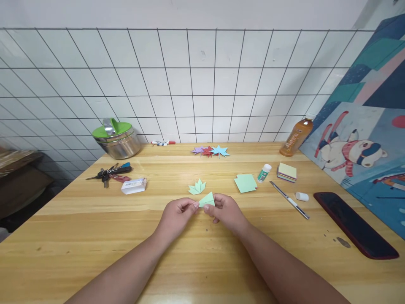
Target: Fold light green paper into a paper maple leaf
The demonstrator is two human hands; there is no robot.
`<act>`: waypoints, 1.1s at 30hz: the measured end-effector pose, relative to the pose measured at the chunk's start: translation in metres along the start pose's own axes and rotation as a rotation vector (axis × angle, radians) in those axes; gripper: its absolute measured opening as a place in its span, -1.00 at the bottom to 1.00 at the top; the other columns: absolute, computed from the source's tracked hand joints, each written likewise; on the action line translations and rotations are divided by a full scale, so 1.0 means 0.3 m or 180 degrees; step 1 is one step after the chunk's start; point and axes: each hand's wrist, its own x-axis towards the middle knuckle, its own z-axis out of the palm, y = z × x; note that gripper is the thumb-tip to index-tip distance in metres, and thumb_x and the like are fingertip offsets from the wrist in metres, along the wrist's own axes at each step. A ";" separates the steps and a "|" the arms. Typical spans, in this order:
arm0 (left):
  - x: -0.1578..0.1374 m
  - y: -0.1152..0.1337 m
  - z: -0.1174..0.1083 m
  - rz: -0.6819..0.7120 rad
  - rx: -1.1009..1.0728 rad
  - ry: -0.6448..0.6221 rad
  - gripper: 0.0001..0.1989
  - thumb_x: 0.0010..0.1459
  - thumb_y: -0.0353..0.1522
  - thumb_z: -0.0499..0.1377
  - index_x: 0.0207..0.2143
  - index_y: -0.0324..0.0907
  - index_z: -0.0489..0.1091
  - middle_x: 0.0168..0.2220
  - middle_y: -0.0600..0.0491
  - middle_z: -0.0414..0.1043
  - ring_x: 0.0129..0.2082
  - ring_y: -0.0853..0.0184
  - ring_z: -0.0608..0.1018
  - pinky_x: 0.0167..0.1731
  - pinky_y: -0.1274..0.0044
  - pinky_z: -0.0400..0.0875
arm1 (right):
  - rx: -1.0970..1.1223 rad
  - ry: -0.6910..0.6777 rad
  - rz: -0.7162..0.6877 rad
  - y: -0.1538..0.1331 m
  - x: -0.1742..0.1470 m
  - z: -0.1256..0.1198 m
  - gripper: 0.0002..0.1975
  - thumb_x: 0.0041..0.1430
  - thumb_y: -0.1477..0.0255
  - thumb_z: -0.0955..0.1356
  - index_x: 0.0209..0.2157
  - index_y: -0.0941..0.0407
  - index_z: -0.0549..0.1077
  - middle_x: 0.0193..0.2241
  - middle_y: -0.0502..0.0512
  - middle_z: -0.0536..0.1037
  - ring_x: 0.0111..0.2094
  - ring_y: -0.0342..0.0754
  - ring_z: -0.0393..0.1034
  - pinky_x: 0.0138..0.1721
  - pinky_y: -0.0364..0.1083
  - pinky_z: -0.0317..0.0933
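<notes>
Between my two hands is a small folded piece of light green paper (207, 200), roughly triangular. My left hand (180, 213) pinches its left corner between thumb and finger. On the right side, my right hand (226, 211) grips it with the thumb on top and the fingers behind. Just beyond the hands lies a green folded-paper leaf shape (197, 187) with pointed tips, flat on the wooden table (126, 245). To the right rest several green paper squares (246, 183), loosely stacked.
Purple (198, 150), red (208, 151) and blue paper leaves (219, 151) lie near the wall. Rightward are a glue stick (264, 173), its cap (301, 196), a utility knife (289, 199), a sticky-note pad (286, 172), a bottle (296, 136) and a phone (354, 223). Keys (110, 172), a white box (134, 186) and a pot (118, 139) stand left.
</notes>
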 end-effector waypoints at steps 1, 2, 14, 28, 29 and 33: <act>-0.001 0.001 0.002 0.0024 0.0017 0.0000 -0.76 0.03 -0.25 0.10 -0.55 -0.21 0.42 -0.57 0.09 0.41 -0.50 0.35 0.41 -0.47 0.59 0.25 | 0.0045 0.0095 0.0020 0.004 0.002 0.002 -0.70 -0.11 0.22 0.39 -0.41 0.17 0.41 -0.49 0.03 0.48 -0.54 -0.19 0.29 -0.61 -0.22 0.21; -0.001 0.003 0.003 0.0047 0.0027 -0.0003 -0.76 0.03 -0.25 0.10 -0.55 -0.21 0.43 -0.56 0.09 0.42 -0.50 0.35 0.41 -0.46 0.59 0.26 | 0.0110 0.0195 0.0042 0.006 0.005 0.002 -0.70 -0.11 0.21 0.39 -0.46 0.17 0.40 -0.53 0.03 0.48 -0.57 -0.21 0.27 -0.60 -0.22 0.21; -0.011 0.016 0.012 0.0021 -0.0260 -0.0505 -0.81 0.02 -0.28 0.14 -0.50 -0.23 0.41 -0.50 0.05 0.43 -0.46 0.35 0.42 -0.42 0.59 0.27 | 0.0146 0.0338 -0.0019 0.007 0.010 -0.015 -0.71 -0.10 0.19 0.37 -0.51 0.16 0.39 -0.64 -0.08 0.35 -0.69 -0.27 0.16 -0.66 -0.22 0.22; -0.016 -0.008 0.033 -0.0067 -0.0470 -0.0265 -0.80 -0.02 -0.27 0.17 -0.54 -0.23 0.31 -0.61 0.15 0.29 -0.58 0.45 0.33 -0.54 0.64 0.20 | 0.0477 0.0303 0.0103 0.008 0.004 0.015 -0.72 -0.16 0.25 0.41 -0.43 0.14 0.39 -0.56 -0.08 0.34 -0.53 -0.20 0.28 -0.57 -0.20 0.30; -0.018 -0.007 0.034 -0.0071 -0.0439 -0.0294 -0.80 -0.02 -0.26 0.17 -0.53 -0.23 0.32 -0.60 0.14 0.31 -0.58 0.44 0.34 -0.54 0.63 0.20 | 0.0422 0.0270 0.0124 0.010 0.004 0.014 -0.73 -0.15 0.25 0.40 -0.45 0.14 0.38 -0.55 -0.07 0.36 -0.53 -0.20 0.29 -0.57 -0.20 0.28; -0.022 0.002 0.028 -0.0024 -0.0326 -0.0409 -0.78 0.00 -0.25 0.15 -0.35 -0.22 0.38 -0.49 0.06 0.42 -0.47 0.35 0.44 -0.46 0.59 0.27 | -0.0315 0.0293 -0.0139 0.020 0.006 0.005 -0.83 -0.10 0.32 0.37 -0.49 0.13 0.39 -0.61 -0.07 0.40 -0.59 -0.20 0.28 -0.55 -0.20 0.21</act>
